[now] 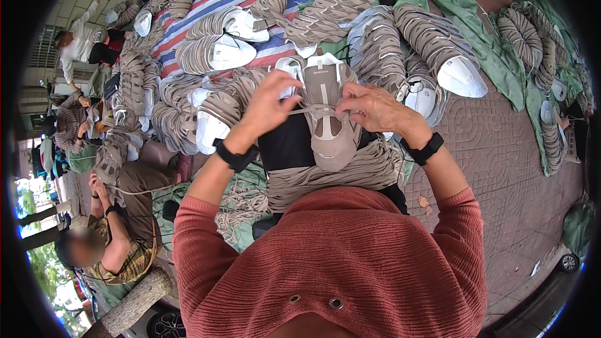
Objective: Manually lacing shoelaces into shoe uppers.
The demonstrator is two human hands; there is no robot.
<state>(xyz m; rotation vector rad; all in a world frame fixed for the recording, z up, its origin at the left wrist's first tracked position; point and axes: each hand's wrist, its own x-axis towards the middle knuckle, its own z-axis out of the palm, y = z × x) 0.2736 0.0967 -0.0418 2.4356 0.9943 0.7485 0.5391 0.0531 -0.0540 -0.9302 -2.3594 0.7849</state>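
The right hand [374,107] pinches the lace [318,109] over the shoe upper [333,150]; whether the curled left hand [270,105] grips it, I can't tell. Paving [494,156] spreads right of them

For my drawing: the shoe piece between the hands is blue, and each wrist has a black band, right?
Not blue: the head view shows a grey-brown shoe piece between the left hand and right hand. Each wrist has a black band.

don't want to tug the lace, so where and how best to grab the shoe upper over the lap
Probably by the rounded toe of the shoe upper, coming from the side of the red sweater: that end points there, and the lace crosses farther up.
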